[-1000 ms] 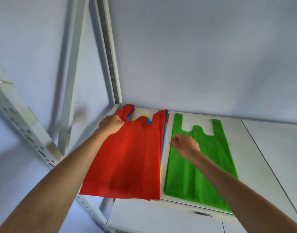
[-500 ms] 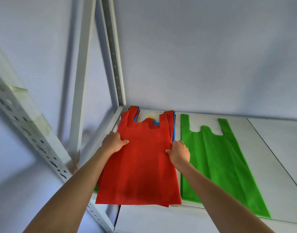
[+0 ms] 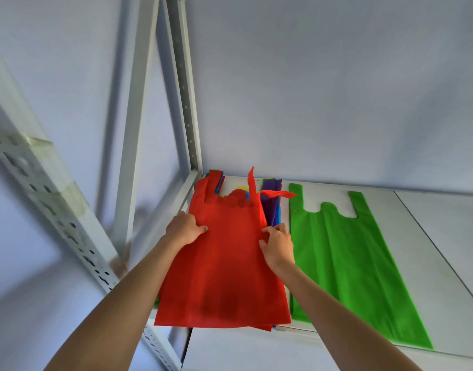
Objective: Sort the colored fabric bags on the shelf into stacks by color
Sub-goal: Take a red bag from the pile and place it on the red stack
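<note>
My right hand (image 3: 277, 246) pinches the right edge of the red bag (image 3: 224, 263), thumb and curled fingers closed on the fabric. My left hand (image 3: 184, 228) grips the same bag at its left edge, thumb lying on top of the cloth and the fingers tucked at the side. The red bag sits on top of the mixed pile (image 3: 273, 207), its right handle loop flipped up and folded over. Under it, purple, blue and a bit of yellow fabric peek out near the handles, at the far end of the red bag. The pile fills the left back corner of the white shelf (image 3: 431, 250), right against the perforated grey upright (image 3: 185, 103). Just to the right of the red bag, apart from it, a green bag (image 3: 345, 263) lies flat on the shelf, handles pointing toward the wall (image 3: 337, 89).
</note>
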Motion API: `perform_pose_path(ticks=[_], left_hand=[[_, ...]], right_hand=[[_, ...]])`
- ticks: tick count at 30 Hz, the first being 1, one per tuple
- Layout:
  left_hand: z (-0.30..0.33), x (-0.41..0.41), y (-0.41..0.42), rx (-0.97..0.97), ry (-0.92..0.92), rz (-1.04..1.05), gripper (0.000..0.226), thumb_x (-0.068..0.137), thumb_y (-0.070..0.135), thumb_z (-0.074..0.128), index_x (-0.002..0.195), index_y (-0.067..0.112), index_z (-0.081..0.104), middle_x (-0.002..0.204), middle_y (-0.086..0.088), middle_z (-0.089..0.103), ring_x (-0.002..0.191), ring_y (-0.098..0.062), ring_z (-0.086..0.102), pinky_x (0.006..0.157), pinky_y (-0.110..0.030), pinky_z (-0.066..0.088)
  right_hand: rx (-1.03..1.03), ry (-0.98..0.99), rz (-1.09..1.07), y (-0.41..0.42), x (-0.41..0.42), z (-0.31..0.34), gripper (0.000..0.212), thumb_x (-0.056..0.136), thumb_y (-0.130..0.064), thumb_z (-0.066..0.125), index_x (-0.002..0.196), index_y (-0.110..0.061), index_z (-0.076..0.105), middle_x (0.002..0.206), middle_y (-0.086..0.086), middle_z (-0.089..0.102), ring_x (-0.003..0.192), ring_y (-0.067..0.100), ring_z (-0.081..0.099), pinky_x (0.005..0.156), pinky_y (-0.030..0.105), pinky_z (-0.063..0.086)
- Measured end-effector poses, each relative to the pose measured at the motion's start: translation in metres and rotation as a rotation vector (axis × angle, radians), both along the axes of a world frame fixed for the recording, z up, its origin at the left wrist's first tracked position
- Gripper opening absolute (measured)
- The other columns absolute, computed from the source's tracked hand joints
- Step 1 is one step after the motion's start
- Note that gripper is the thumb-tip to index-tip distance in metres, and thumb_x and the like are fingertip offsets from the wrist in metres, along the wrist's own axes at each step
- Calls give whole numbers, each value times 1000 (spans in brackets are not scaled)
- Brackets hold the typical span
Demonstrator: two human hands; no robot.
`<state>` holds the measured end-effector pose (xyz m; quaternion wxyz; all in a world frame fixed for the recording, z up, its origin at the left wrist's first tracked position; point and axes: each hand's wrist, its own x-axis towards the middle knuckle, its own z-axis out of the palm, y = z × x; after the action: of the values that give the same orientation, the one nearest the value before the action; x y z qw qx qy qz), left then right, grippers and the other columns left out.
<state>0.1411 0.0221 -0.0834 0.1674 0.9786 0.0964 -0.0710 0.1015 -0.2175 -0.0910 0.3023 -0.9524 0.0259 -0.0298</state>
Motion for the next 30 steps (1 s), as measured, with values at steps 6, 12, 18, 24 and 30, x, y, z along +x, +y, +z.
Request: perform_pose_path(ticks=[6, 12, 18, 24, 30], left_hand=[[-1, -1, 0, -34, -11, 15, 40, 85, 53, 59, 87, 12, 62, 104, -11, 63, 88, -24, 64, 76, -36, 53], [-1, 0, 3, -60, -9, 11, 44, 82, 54, 59, 98, 13, 67, 107, -9, 64, 92, -24, 64, 83, -40, 55], [0, -2, -2, -1, -36, 22, 47, 87, 55, 55, 112, 15, 61, 118, -9, 60, 103, -25, 61, 87, -37, 53], [-3, -4, -6, -18, -89, 65, 56, 86, 53, 59, 126, 14, 51, 129, -12, 50, 121, -28, 49, 95, -40, 47], [2, -3, -4, -20, -190, 109, 62, 88, 60, 48, 123, 9, 54, 124, -14, 52, 118, -30, 48, 93, -41, 48]], right_hand=[[98, 183, -159, -6, 16, 8, 39, 82, -27, 67, 113, -3, 64, 120, 14, 57, 109, 29, 57, 89, 32, 45], [-59, 306, -136, -12, 25, 18, 43, 81, -32, 70, 109, 0, 63, 119, 18, 60, 110, 34, 58, 87, 35, 48], [100, -63, -47, -8, 11, 25, 19, 84, -28, 58, 80, -9, 57, 97, 6, 55, 93, 26, 54, 79, 35, 46], [572, 361, 41, -11, 2, 16, 29, 78, 1, 56, 99, -19, 62, 101, 16, 70, 92, 32, 68, 86, 47, 56], [1051, 435, 60, -33, 4, 39, 24, 93, 1, 49, 101, -16, 64, 78, 5, 71, 60, 13, 68, 58, 28, 59]])
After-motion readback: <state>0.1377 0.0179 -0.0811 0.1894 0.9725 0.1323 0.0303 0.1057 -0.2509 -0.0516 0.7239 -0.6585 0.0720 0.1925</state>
